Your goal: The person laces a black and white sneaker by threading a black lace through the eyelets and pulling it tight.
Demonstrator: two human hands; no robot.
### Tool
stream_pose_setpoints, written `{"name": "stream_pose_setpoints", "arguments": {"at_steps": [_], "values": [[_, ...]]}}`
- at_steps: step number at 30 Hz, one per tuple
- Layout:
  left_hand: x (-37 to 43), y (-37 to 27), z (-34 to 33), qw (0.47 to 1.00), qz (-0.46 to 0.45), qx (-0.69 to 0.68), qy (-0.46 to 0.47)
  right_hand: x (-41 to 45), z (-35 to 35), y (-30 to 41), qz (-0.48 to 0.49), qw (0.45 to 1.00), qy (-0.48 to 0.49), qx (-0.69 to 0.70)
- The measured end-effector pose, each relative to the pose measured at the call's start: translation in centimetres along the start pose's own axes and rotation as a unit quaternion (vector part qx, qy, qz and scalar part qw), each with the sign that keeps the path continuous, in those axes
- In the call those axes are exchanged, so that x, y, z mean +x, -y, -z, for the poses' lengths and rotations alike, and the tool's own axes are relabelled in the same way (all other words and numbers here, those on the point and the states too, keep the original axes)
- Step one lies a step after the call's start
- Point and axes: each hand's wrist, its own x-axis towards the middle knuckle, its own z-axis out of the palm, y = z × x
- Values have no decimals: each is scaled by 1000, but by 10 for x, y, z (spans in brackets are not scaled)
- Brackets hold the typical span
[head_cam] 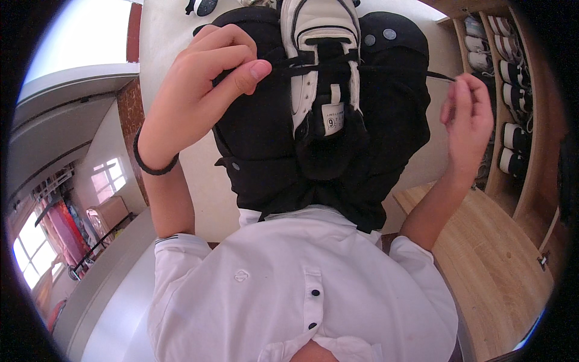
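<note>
A white sneaker (323, 20) with black trim lies between my thighs, its toe pointing away from me and its heel nearest my waist. Black shoelace (384, 69) runs through its front eyelets, while several eyelets nearer the ankle are bare. On the left, my left hand (221, 68) pinches one lace end between thumb and curled fingers. Out past my other knee, my right hand (468, 102) holds the opposite end, with the lace drawn nearly straight between the two hands. The sneaker's tongue (333, 120) is folded back towards me, showing a white label with writing.
Shoes stand on the shelves of a wooden cabinet (522, 199) at the right, whose wooden door (479, 244) hangs open beside my right elbow. Another shoe (204, 6) rests on the floor beyond my left knee. Clothes (68, 226) hang by a window at far left.
</note>
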Motion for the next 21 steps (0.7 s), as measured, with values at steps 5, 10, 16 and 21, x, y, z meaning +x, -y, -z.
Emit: {"name": "stream_pose_setpoints", "arguments": {"at_steps": [5, 10, 16, 21], "values": [[-3, 3, 3, 997, 30, -64, -15, 15, 43, -24, -48, 995, -90, -1], [-8, 5, 0, 994, 63, -82, -37, 34, 125, -101, -73, 964, -227, 119], [-10, -40, -38, 986, -39, 79, -145, 36, 240, -212, -122, 907, -291, 277], [-19, -64, -90, 990, -45, 129, -33, 27, 373, -276, -115, 863, -300, 391]]}}
